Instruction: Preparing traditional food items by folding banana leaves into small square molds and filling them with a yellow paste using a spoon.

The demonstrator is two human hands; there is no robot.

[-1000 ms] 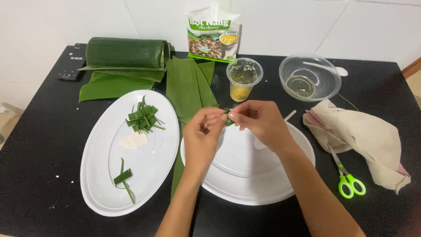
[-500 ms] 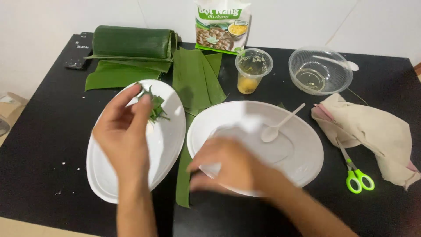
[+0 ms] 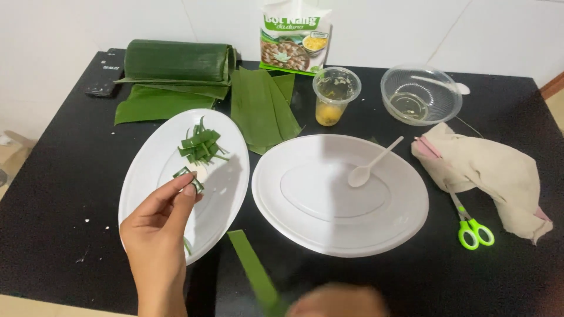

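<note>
The left hand [image 3: 155,235] pinches a small folded leaf piece [image 3: 187,176] over the left plate [image 3: 147,170], below the leaf pile [image 3: 201,145]. At bottom centre the blurred right hand [image 3: 338,300] holds a leaf strip [image 3: 252,273], grip unclear; spoon [image 3: 373,162] and scissors [image 3: 473,226] lie right.

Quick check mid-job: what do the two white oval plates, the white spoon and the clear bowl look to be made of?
Left oval plate and right oval plate: likely thin plastic or foam, matte white with moulded rims. Spoon: probably white plastic, thin and smooth. Clear bowl: see-through, ridged thin wall suggests plastic, though glass can't be ruled out.
</note>
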